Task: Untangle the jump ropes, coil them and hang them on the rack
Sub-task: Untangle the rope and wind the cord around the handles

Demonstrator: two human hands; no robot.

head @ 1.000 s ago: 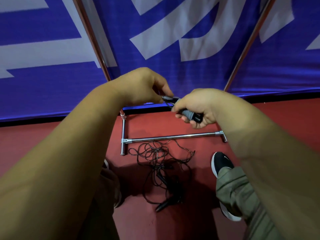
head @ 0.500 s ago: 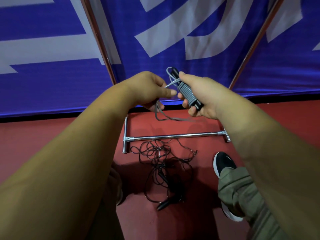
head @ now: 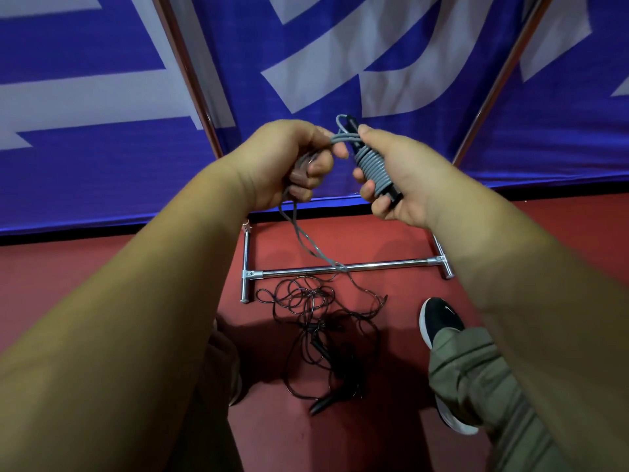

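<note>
My right hand (head: 401, 175) grips a black handle wrapped in tight turns of grey jump rope (head: 372, 165). My left hand (head: 289, 161) holds the loose end of that grey rope just left of the handle; a strand hangs down from it toward the floor (head: 306, 243). A tangled black jump rope (head: 323, 321) lies on the red floor below, one black handle (head: 321, 405) pointing toward me. The chrome rack's base bar (head: 374, 266) lies across the floor just behind the tangle, and its two uprights (head: 190, 76) rise in front of the banner.
A blue and white banner (head: 408, 63) hangs close behind the rack. My black shoe (head: 439, 318) and olive trouser leg (head: 476, 379) stand right of the tangle; my other leg is at the lower left.
Both hands have risen and the grey rope now shows several more turns around the handle. My left hand has taken up slack, leaving a shorter strand hanging.
</note>
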